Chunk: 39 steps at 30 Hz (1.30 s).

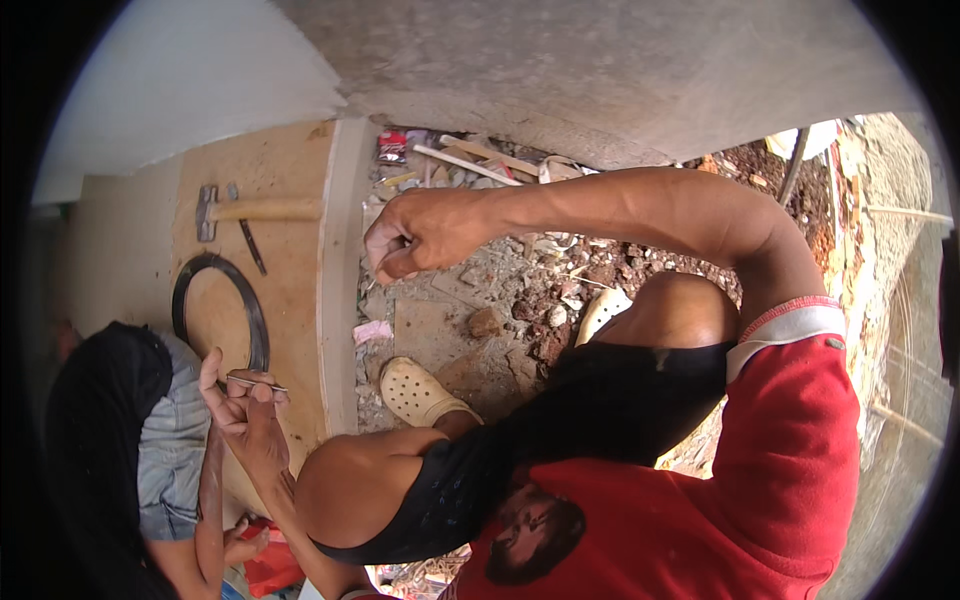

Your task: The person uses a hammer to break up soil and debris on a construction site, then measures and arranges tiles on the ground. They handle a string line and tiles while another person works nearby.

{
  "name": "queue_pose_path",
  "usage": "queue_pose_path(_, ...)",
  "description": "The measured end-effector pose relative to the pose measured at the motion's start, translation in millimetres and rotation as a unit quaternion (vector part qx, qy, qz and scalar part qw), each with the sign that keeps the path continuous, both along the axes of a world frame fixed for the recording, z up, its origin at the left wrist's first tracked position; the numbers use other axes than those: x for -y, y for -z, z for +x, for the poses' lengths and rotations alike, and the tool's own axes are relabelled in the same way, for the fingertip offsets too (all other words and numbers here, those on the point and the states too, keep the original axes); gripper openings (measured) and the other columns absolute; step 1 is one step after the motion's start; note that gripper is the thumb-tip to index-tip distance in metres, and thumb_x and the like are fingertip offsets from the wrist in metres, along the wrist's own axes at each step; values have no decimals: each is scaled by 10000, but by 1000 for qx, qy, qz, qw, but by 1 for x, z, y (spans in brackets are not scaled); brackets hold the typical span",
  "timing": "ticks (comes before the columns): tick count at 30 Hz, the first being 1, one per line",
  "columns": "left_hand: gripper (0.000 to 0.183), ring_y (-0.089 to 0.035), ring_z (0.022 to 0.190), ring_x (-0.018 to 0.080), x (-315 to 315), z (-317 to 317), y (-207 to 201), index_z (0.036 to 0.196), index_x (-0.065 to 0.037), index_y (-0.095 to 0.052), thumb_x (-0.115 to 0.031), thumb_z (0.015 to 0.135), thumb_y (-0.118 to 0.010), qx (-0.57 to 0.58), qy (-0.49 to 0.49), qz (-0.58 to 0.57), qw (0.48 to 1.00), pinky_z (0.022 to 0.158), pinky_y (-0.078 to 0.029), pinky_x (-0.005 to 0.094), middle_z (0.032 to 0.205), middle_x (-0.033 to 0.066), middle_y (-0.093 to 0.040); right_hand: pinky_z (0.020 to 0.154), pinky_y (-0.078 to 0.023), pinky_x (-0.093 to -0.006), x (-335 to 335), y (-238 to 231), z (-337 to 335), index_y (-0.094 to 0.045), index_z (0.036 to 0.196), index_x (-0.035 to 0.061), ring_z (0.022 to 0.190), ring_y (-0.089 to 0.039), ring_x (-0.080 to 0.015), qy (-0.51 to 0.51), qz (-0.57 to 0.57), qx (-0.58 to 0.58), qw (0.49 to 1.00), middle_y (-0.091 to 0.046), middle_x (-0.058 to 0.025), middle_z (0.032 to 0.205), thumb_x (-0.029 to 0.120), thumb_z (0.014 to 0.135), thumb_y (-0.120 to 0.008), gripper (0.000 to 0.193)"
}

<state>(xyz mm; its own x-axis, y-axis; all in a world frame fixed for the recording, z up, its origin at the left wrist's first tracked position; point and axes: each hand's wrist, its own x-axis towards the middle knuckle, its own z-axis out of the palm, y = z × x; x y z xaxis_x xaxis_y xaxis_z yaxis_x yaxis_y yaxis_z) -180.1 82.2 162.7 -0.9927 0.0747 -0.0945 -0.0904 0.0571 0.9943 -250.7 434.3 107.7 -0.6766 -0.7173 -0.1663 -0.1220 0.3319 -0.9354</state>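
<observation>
1. Two bare hands of yours are in view; take the middle of the view as the clock's centre for the main directions.
2. Your left hand (pixel 245 410), at 8 o'clock, grasps a slim metal piece (pixel 262 382) between thumb and fingers, with one finger pointing up towards 12 o'clock. The piece is too small for its kind to be told.
3. Your right hand (pixel 430 235), at 11 o'clock near the middle, has its fingers loosely clenched towards the thumb; you cannot tell here whether they hold anything. It is over the rubble-strewn ground (pixel 450 300).
4. At 9 o'clock a black coil (pixel 180 295) lies on a pale wooden board (pixel 300 300); your left hand overlaps its lower edge in this view.
5. At 10 o'clock on that board lies a hammer (pixel 260 209), its head towards 9 and its wooden handle towards 3, with a thin black rod (pixel 253 247) just beside it.
6. At 8 o'clock, farther out than your left hand, is a co-worker in denim (pixel 172 440); at 7 to 8 o'clock the co-worker's hand (pixel 243 545) is beside a red item (pixel 270 568).
7. At 7 o'clock is one of your cream clogs (pixel 415 392); towards 12, wooden sticks (pixel 468 165) lie among the debris.
</observation>
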Motion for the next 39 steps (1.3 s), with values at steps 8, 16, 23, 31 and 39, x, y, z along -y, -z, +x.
queue_pose_path(8, 185, -642, 727, 130, -153, -71, 19, 945, -49, -575, -99, 924, -751, 148, 237, -74, 957, 695, -532, 296, 865, 85, -688, 629, -502, -260, -21, 42, 77, -707, 1038, 46, 695, -610, -81, 371, -281, 165, 870, -728, -34, 888, 251, 996, -676, 211)
queue_pose_path(16, 136, -655, 709, 118, -213, -61, 50, 998, -5, -569, -30, 929, -683, 141, 384, -264, 874, 645, -540, 266, 861, 67, -683, 518, -470, -242, -27, 75, 113, -697, 1011, 59, 585, -575, -63, 423, -378, 245, 786, -730, -29, 857, 208, 983, -647, 160)
queue_pose_path(23, 207, -660, 720, 147, -217, -67, 83, 1179, -2, -530, -100, 1016, -448, 283, 449, -232, 816, 666, -552, 288, 902, 84, -642, 746, -527, -412, -34, 98, 125, -729, 903, 49, 803, -692, -310, 551, -201, -77, 806, -731, -157, 877, 152, 877, -646, 135)
queue_pose_path(31, 201, -634, 822, 154, -216, -78, 105, 1166, -34, -550, -161, 1015, -514, 308, 347, -77, 883, 767, -513, 292, 941, 54, -628, 799, -526, -401, -36, 102, 126, -722, 984, 22, 867, -703, -320, 561, -171, -15, 810, -731, -160, 920, 151, 910, -652, 165)
queue_pose_path(39, 218, -458, 675, 24, -225, -60, 101, 1009, -34, -649, -217, 940, -743, 165, 354, -212, 896, 606, -381, 206, 930, -12, -625, 761, -516, -427, -31, 102, 130, -710, 927, 35, 810, -688, -344, 512, -148, 6, 846, -704, -175, 837, 179, 885, -662, 157)
